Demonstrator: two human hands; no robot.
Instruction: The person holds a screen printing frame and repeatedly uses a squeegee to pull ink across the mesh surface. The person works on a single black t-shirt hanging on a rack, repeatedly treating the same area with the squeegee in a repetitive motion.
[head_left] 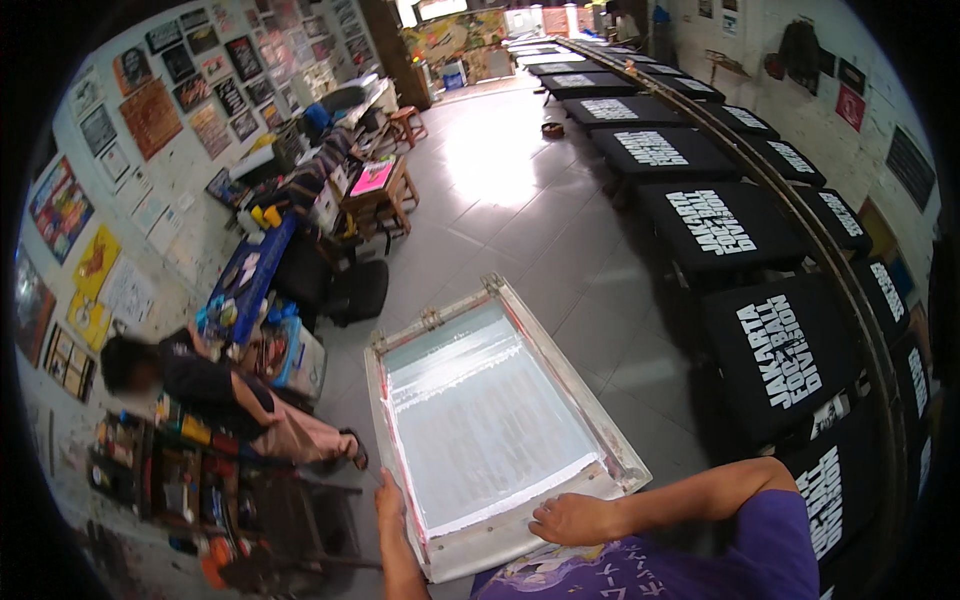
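Observation:
A screen-printing frame (628, 468) with a pale border is held in front of me, tilted away from my body. Its grey-blue mesh (485, 430) carries white ink, thickest in a band near the far end and in a line along the near end. Metal fittings stick out from its far edge. My left hand (390, 502) grips the frame's left side near the close corner, its fingers partly hidden beneath. Over the near bar, my right hand (572, 519) is closed with fingers curled on the edge.
On the right, black shirts (775, 345) with white print lie along a long row of boards beside a rail (790, 195). At left, a person (220, 390) stands by cluttered shelves. A black chair (357, 290) and a wooden stool (385, 195) with a pink sheet stand farther off.

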